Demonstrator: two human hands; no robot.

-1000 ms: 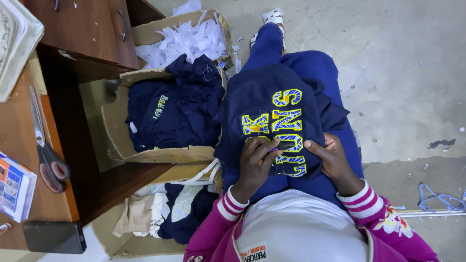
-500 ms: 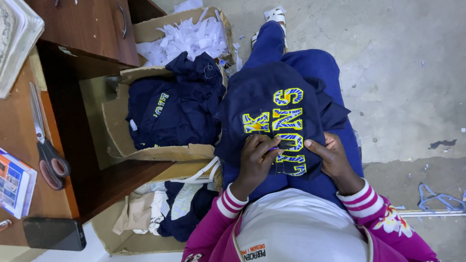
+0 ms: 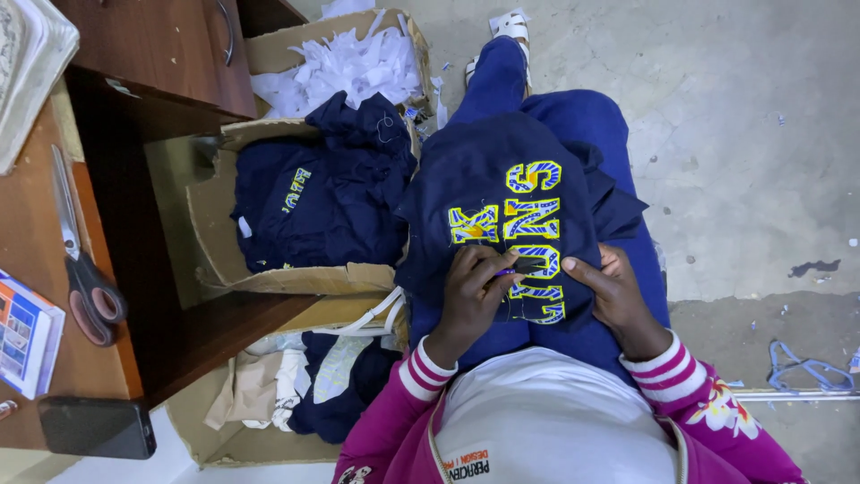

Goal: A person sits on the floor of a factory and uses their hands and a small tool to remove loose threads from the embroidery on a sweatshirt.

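— While the dark navy fabric garment with yellow-and-blue embroidered letters (image 3: 515, 215) lies spread over the person's lap, where are the hands?

— Both rest on it. The left hand (image 3: 475, 291) sits on the lower letters with its fingers drawn together, pinching a small dark tool with a purple end (image 3: 522, 267) against the embroidery. The right hand (image 3: 616, 296) lies flat just beside it, fingers apart and pressed on the cloth, gripping nothing that I can see.

— What kind of tool?

— Too small to tell.

— And around the lap?

— To the person's left, an open brown cardboard box (image 3: 210, 233) holds a heap of similar navy garments (image 3: 327, 193), touching the one on the lap. Beyond it, a second cardboard box (image 3: 269, 54) is filled with white paper scraps (image 3: 345, 63). Nearer the body, a third box (image 3: 219, 439) on the floor holds dark cloth and crumpled paper.

— Anything on the brown wooden tabletop (image 3: 36, 260)?

— Scissors with dark red handles (image 3: 81, 260), a black phone (image 3: 97, 427) at the near edge, and a printed booklet (image 3: 27, 332) between them at the left border. A blue wire hanger (image 3: 802, 369) lies on the grey concrete floor (image 3: 743, 134), well apart on the right.
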